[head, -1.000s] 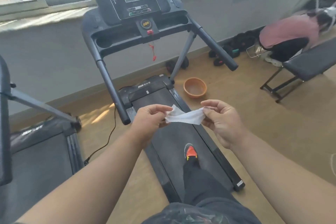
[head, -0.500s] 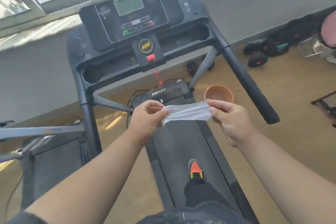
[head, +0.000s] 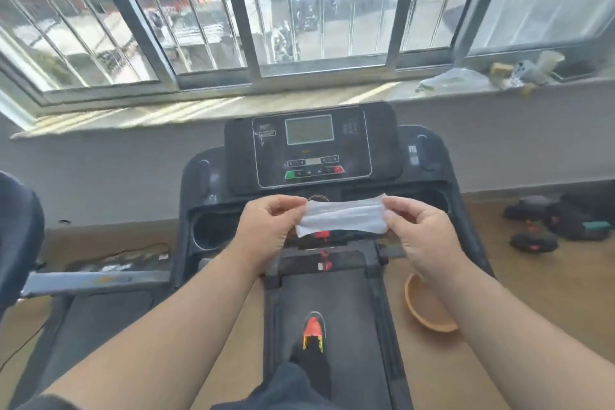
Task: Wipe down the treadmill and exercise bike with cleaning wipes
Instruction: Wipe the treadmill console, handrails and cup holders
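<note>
One white cleaning wipe (head: 342,218) is stretched flat between two hands just in front of the treadmill's console (head: 312,148), hiding the round badge below the display. The left hand (head: 269,230) pinches the wipe's left end between thumb and curled fingers; the right hand (head: 419,233) pinches its right end the same way.

The treadmill (head: 429,183) is black. Its console carries one grey rectangular screen, one green button at the lower left of the panel and one red button at the lower right, with small buttons between them. The lettering printed on the panel is too blurred to read, and no brand name can be made out. Two cup recesses sit in the tray below the console, one on each side of the hands. A red safety clip hangs under the wipe, toward the belt (head: 332,293).

One foot in a black shoe with an orange and yellow toe (head: 312,331) stands on the belt, below the hands. One orange bowl (head: 429,313) lies on the wooden floor just right of the belt, partly behind the right forearm. Farther right of the treadmill, several dark dumbbells (head: 559,220) rest on the floor near the wall; their count is unclear. Left of the treadmill stands a second dark machine (head: 20,226), only partly in view. Behind the console runs a windowsill (head: 233,103) with a few blurred small items at its right end.
</note>
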